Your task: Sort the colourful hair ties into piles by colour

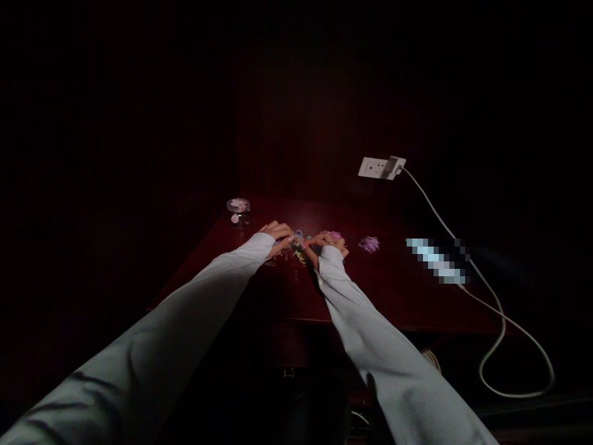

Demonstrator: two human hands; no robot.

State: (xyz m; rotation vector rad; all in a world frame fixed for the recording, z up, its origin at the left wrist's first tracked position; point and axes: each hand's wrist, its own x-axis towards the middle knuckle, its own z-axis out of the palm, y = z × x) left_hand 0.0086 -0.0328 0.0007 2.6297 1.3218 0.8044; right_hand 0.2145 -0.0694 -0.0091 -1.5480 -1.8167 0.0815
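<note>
My left hand (pixel 275 231) reaches over a mixed pile of small coloured loops and clips (pixel 299 245) on the dark red table. Its fingers are bent and drawn together with the thumb at the pile's left side. From the other side my right hand (pixel 331 242) meets the same pile, thumb and forefinger close together. Anything pinched in either hand is too small to make out. A pink heap of small pieces (pixel 332 235) shows just behind my right hand, partly hidden. To its right lies a separate purple heap of small pieces (pixel 369 244). One loose paper-clip-like piece (pixel 296 275) lies nearer me.
A clear round container (pixel 238 207) with pink pieces stands at the table's back left. On the right lies a blurred-out bright device (pixel 435 261), its white cable (pixel 493 296) running to a charger (pixel 393 165) in the wall socket. The table's front edge (pixel 398 326) passes beneath my forearms.
</note>
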